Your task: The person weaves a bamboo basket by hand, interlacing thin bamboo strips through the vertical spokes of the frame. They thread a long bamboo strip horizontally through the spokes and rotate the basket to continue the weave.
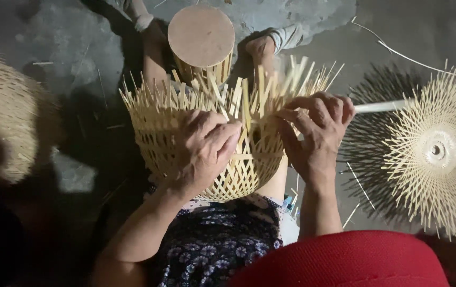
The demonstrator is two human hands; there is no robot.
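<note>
Two hands weaving a half-made basket held in the lap.

A finished woven piece is cut off at the left edge. The left hand presses the basket wall, fingers curled together, tips hidden among loose strips. The right hand pinches strips at the rim; its thumb is hard to make out. Beyond its fingers lies a round splayed woven disc, partly cropped.

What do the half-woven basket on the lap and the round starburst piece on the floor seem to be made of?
The basket looks woven from thin, flat strips of pale split bamboo or a similar cane: matte, straw-coloured, crossed in an open lattice, with loose ends standing up at the rim. The left hand and the right hand pinch those strips. The starburst piece seems made of the same pale slivers, radiating from a small hub.
</note>
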